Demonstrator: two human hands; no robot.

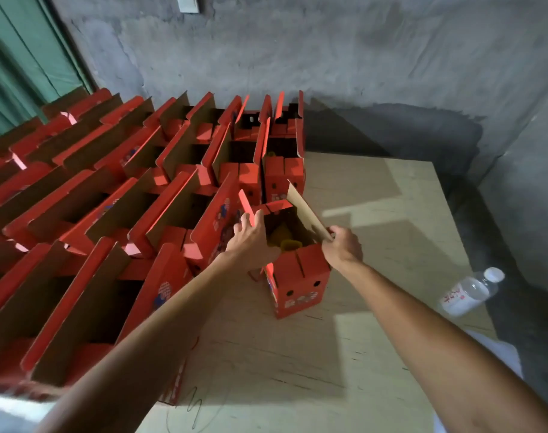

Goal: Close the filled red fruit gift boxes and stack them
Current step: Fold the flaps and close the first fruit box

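One red fruit gift box (300, 282) stands alone on the pale board floor (375, 339), its top open, with yellow fruit (282, 237) showing inside. My left hand (250, 242) holds the box's left top flap (247, 207), fingers spread along its edge. My right hand (344, 245) pinches the near end of the right flap (307, 214), whose brown inner side faces up. To the left stand several rows of open red boxes (116, 214), flaps raised.
A clear plastic water bottle (471, 292) lies on the board at the right edge. Grey concrete walls (328, 57) close off the back and right. A green sheet (19, 57) hangs at the upper left. Bare board lies in front of the lone box.
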